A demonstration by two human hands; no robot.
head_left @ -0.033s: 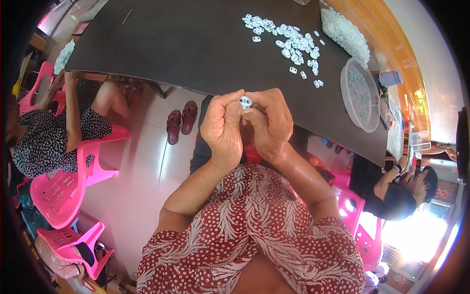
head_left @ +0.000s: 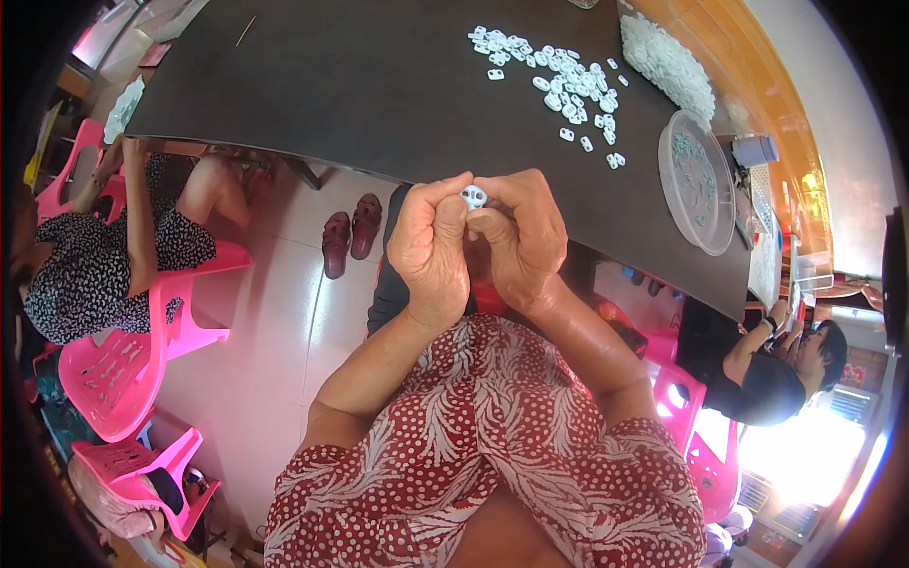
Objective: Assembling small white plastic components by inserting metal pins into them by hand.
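My left hand (head_left: pixel 431 251) and my right hand (head_left: pixel 521 237) are pressed together just below the near edge of the dark table (head_left: pixel 360 85). Between their fingertips they pinch a small white plastic piece (head_left: pixel 473 197) with two holes. Several loose white pieces (head_left: pixel 559 80) of the same kind lie scattered on the table beyond my hands. A bigger heap of white pieces (head_left: pixel 668 57) sits further right. A clear round dish (head_left: pixel 699 180) with greenish bits in it stands at the table's right end.
A person in a dotted dress (head_left: pixel 95 256) sits on a pink chair (head_left: pixel 123 369) at the left. A pair of dark red sandals (head_left: pixel 348 237) lies on the tiled floor. Another person in black (head_left: pixel 767 374) sits at the right by more pink chairs (head_left: pixel 701 426).
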